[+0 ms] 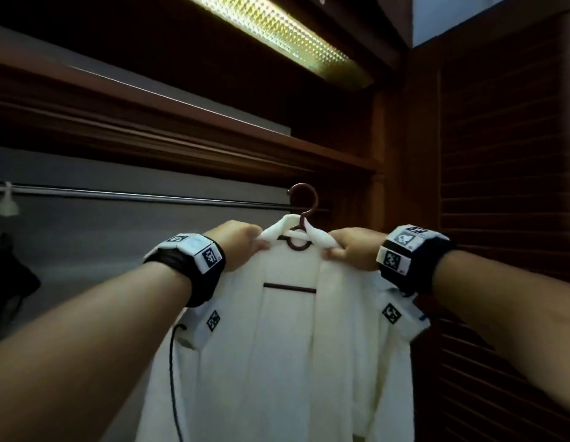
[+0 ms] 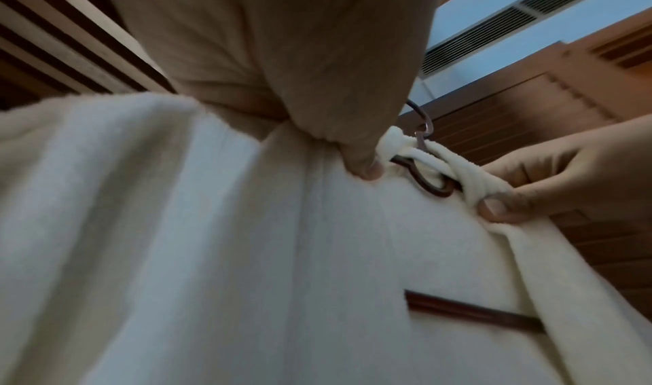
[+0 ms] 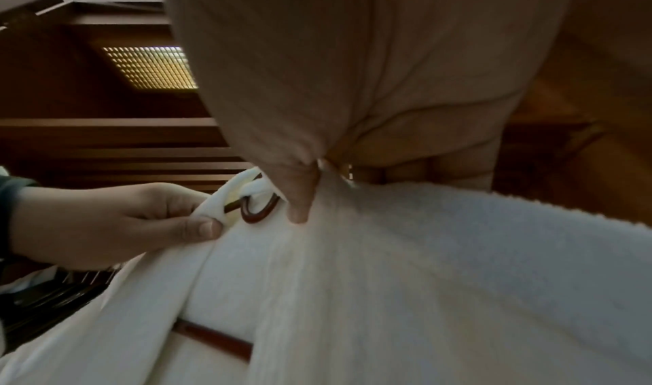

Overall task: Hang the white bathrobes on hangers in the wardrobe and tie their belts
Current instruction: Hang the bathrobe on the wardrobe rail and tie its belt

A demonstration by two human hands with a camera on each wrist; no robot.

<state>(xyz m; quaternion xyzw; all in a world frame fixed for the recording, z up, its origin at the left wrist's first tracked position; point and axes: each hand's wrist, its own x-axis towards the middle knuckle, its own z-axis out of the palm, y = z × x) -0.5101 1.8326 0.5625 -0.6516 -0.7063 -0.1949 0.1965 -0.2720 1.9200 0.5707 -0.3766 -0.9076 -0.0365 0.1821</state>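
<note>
Lit ceiling lamp (image 1: 271, 30), louvred door (image 1: 507, 186), air vent (image 2: 522, 28)

L hand (image 1: 242, 242), R hand (image 1: 350, 250) pinching, raised

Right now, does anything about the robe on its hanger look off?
Nothing damaged. The bathrobe hangs open on the hanger; left hand and right hand grip its bunched collar. No tied belt shows.

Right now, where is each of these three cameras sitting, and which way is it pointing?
Head: worn on the head, looking forward into the wardrobe at the bathrobe on its hanger; both forearms, left hand and right hand show.
Left wrist: looks up along the left hand gripping the collar; the right hand shows opposite.
Right wrist: looks up along the right hand; the left hand shows opposite.
Shared: all three see the hanger and collar.
</note>
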